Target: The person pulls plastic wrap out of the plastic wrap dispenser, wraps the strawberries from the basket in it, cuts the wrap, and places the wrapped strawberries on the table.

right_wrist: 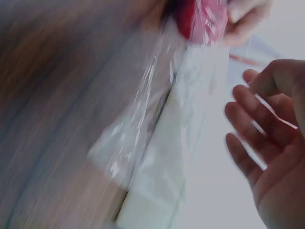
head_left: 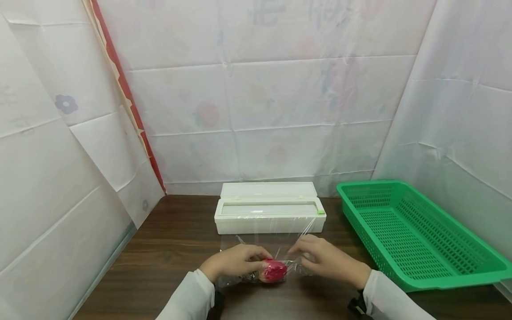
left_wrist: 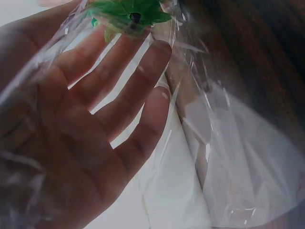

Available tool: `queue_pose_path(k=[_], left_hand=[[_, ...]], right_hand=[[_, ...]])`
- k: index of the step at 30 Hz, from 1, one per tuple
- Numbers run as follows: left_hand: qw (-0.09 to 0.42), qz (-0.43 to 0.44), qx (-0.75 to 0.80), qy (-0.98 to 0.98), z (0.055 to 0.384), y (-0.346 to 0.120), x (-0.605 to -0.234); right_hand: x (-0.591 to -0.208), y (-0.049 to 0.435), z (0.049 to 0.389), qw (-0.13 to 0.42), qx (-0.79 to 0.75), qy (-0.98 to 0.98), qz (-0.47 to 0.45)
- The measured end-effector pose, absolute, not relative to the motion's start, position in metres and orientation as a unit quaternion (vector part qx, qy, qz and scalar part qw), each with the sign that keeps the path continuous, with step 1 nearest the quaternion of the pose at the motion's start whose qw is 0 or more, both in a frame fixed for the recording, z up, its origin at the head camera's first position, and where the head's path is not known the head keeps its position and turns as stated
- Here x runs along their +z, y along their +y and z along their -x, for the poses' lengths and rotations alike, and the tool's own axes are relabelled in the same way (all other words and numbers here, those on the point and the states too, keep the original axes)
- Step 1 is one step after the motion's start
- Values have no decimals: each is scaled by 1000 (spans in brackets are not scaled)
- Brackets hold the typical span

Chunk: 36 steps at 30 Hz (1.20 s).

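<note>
A red, fruit-shaped piece (head_left: 273,272) lies in clear plastic wrap (head_left: 256,240) on the table. Green leaves (left_wrist: 138,12) with a dark stub form its top, seen in the left wrist view. With thumb and fingers at its leafy end, my left hand (head_left: 236,261) holds the piece through the film. My right hand (head_left: 324,258) is to the right of it, close to the gathered film edge. In the right wrist view the right fingers (right_wrist: 248,102) are loosely bent, with nothing between them. The film stretches back to a white wrap dispenser (head_left: 268,226).
The dispenser's lid (head_left: 268,190) is raised at the back, and a small green slider (head_left: 321,212) sits at its right end. A green perforated basket (head_left: 444,285) stands to the right. White sheeting (head_left: 260,102) encloses the dark wooden table (head_left: 148,249).
</note>
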State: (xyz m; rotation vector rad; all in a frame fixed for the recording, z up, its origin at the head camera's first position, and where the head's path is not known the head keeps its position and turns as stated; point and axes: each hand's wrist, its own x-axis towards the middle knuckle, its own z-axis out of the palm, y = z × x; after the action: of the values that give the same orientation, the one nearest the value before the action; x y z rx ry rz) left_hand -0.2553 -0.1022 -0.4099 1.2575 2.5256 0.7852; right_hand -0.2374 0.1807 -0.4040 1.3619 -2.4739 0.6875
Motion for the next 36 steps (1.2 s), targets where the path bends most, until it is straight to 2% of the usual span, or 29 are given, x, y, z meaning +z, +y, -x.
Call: queue_pose_path(k=[3, 7, 26, 31, 36], left_hand=[[111, -420, 273, 858, 256, -103, -411], [113, -410, 279, 861, 257, -104, -412], [91, -415, 265, 866, 262, -112, -411], [70, -403, 273, 871, 263, -119, -406], [-2, -411, 255, 876, 250, -113, -392]], right_hand=[[-404, 167, 231, 146, 227, -820, -505], [-408, 153, 225, 140, 195, -815, -527], [-421, 140, 233, 117, 191, -834, -504], [-423, 137, 236, 113, 199, -836, -499], [-426, 136, 239, 111, 194, -843, -490]])
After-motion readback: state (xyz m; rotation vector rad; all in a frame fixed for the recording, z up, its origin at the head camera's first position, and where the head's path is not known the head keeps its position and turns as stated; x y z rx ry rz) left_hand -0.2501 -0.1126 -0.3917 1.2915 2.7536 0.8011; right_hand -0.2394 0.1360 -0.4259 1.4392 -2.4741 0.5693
